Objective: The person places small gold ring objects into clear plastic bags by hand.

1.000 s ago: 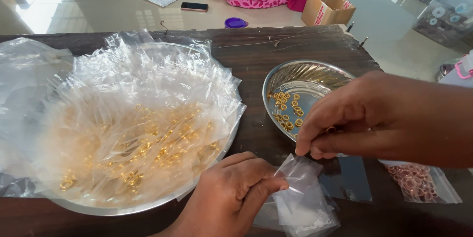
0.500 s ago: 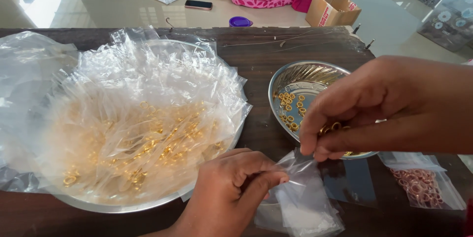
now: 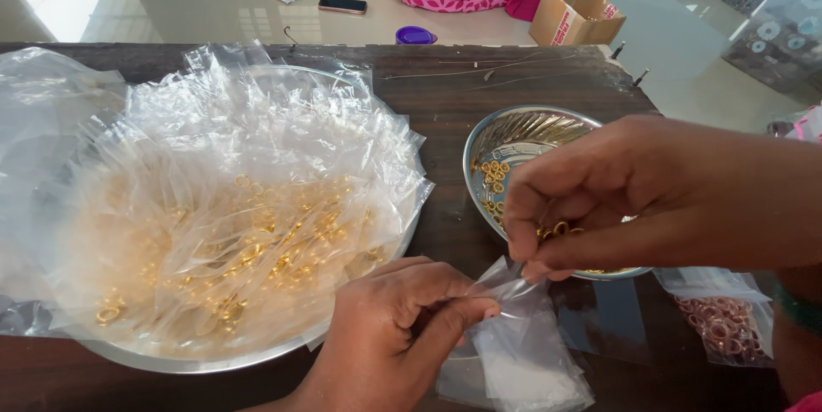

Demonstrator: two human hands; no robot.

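A: Where does everything sit relative to the small steel bowl [image 3: 522,142]?

B: The big tray [image 3: 205,361] heaped with filled packets lies left of it on the table [image 3: 445,78]. Just in front of it, a small clear bag [image 3: 514,343] is pinched at its mouth by the left hand [image 3: 394,335]. Over its near rim, the right hand [image 3: 616,198] is closed on a few gold rings [image 3: 556,229].

A: How is this best handled?

B: The mouth should be held wide and the rings released low inside it.

A: Anything unclear?

B: The ring count cannot be told; the bowl's near rim is covered.
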